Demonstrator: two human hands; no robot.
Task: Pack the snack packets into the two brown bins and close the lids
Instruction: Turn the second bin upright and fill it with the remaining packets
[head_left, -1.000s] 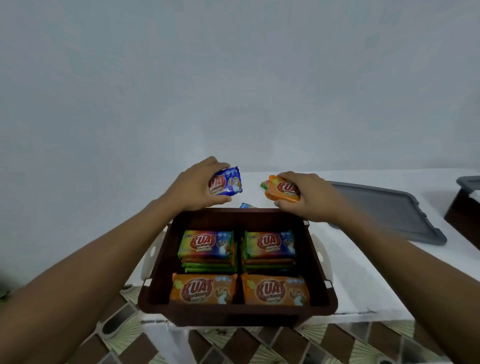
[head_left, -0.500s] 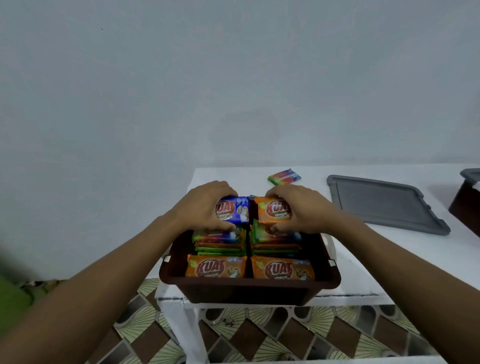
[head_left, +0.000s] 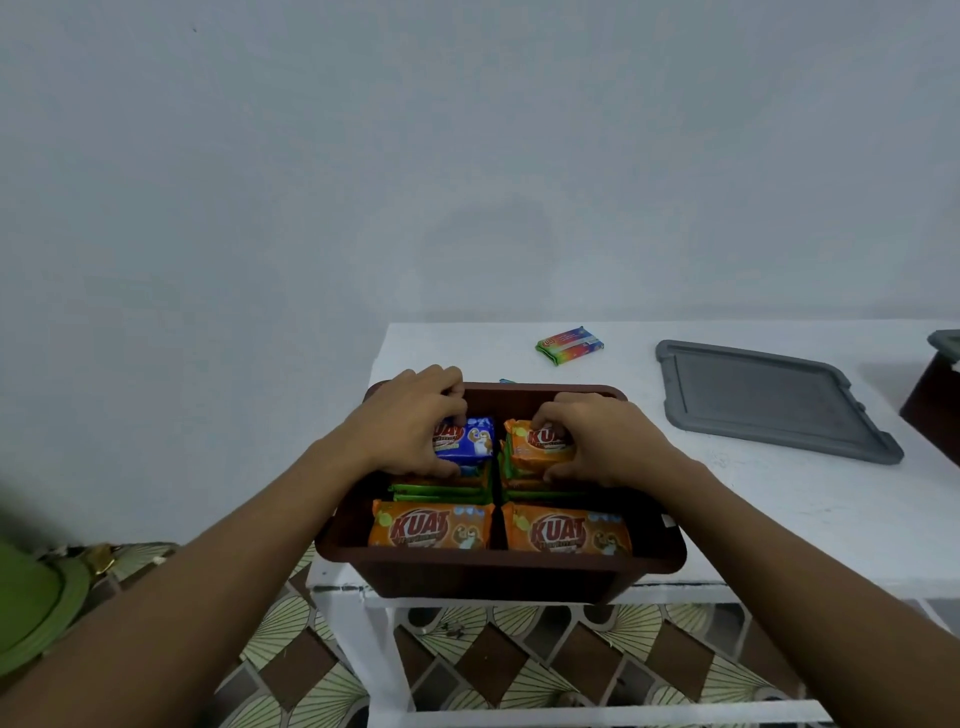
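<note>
A brown bin (head_left: 498, 569) stands at the front edge of the white table (head_left: 810, 499), filled with stacked snack packets. My left hand (head_left: 410, 421) grips a blue packet (head_left: 470, 441) on top of the far left stack. My right hand (head_left: 597, 439) grips an orange packet (head_left: 535, 447) on top of the far right stack. Two orange packets (head_left: 431, 527) lie face up in the near row. A rainbow-coloured packet (head_left: 570, 344) lies loose on the table behind the bin. The grey lid (head_left: 769, 397) rests flat to the right.
A second brown bin (head_left: 935, 410) with a grey lid shows at the right edge. A green object (head_left: 31, 608) sits low at the left. Patterned floor tiles show under the table. A plain wall stands behind.
Both hands brought their packets from behind the bin down into it, onto the far stacks. The camera view shifted back, showing more of the table.
</note>
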